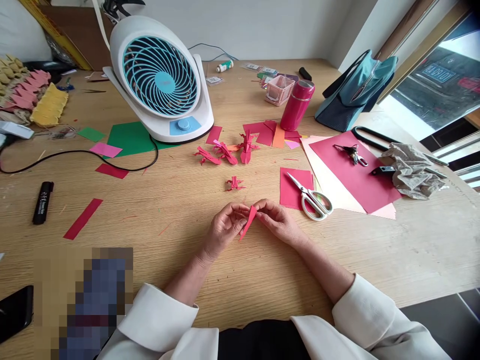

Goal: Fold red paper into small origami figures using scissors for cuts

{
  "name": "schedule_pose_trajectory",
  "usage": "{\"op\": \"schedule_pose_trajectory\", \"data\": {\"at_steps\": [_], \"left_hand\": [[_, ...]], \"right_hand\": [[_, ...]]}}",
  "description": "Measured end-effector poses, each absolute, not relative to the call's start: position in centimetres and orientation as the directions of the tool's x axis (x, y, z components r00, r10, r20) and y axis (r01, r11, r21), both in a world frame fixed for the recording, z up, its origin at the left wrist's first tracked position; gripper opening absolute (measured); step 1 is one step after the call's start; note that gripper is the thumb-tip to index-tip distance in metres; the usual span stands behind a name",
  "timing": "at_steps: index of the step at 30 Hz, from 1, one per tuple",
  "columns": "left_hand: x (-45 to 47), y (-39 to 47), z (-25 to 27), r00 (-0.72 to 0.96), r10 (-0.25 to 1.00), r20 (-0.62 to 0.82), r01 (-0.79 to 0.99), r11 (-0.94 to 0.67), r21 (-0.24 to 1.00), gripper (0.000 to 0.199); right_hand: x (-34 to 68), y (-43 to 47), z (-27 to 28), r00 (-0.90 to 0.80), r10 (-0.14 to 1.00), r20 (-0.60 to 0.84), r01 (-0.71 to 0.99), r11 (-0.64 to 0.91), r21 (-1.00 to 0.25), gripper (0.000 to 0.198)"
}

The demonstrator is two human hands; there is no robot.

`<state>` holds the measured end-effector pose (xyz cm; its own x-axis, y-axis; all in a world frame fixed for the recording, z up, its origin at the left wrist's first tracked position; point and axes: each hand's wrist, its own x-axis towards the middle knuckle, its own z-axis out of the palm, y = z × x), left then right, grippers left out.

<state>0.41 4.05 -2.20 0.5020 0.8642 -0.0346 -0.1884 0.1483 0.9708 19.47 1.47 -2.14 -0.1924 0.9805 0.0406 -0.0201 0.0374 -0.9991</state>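
A: Surface?
B: Wooden table (pixel 150 200), light brown, paper scraps scattered about. Pale wall (pixel 243 30) behind, window (pixel 442 75) at far right.
A: What's on it?
B: White-and-blue fan (pixel 165 82) at the back left, green sheet (pixel 125 138) partly behind its cable. Pink bottle (pixel 297 106) and teal bag (pixel 356 92) back right. Marker (pixel 43 202) on the left, phone (pixel 15 312) at the lower left edge.
A: Nearer the hands?
B: Scissors (pixel 306 193), lying partly on red squares (pixel 290 182), right of the hands. One small figure (pixel 234 184), folded, red, just beyond the fingers; more folded figures (pixel 245 150) bunched farther back.
A: Fingers?
B: Left hand (pixel 224 226): thumb and fingertips pinched on the red piece (pixel 248 222). Right hand (pixel 276 220): thumb and index close together at its upper edge, gripping lightly. Other right fingers curled, partly hidden.
A: Where's the piece?
B: Between both hands, narrow, folded, tilted, pointed end down toward the person. Can't tell if it touches the table.
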Motion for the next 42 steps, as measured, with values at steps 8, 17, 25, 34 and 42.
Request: {"op": "schedule_pose_trajectory", "data": {"at_steps": [8, 17, 25, 34, 42], "left_hand": [[0.22, 3.88, -1.99, 0.513, 0.857, 0.042, -0.086, 0.002, 0.996, 0.04], [0.49, 3.52, -1.92, 0.445, 0.894, 0.044, 0.022, -0.06, 0.998, 0.027], [0.43, 3.54, -1.99, 0.393, 0.895, 0.211, 0.067, -0.256, 0.964, 0.02], [0.46, 3.42, -1.46, 0.43, 0.875, 0.223, 0.088, -0.286, 0.954, 0.019], [0.23, 3.71, -1.94, 0.495, 0.869, -0.004, -0.35, 0.204, 0.914, 0.063]], "right_hand": [[19.2, 1.56, -1.75, -0.164, 0.982, 0.088, 0.009, 0.091, -0.996, 0.022], [19.47, 1.69, -2.33, 0.019, 0.991, 0.131, 0.064, 0.13, -0.989, 0.022], [19.42, 1.52, -2.18, 0.065, 0.994, 0.084, 0.035, 0.082, -0.996, 0.024], [18.89, 1.48, -2.52, -0.097, 0.995, 0.031, -0.155, 0.015, -0.988, 0.037], [19.22, 1.26, -1.86, -0.176, 0.984, 0.012, -0.18, -0.02, -0.983, 0.033]]}}
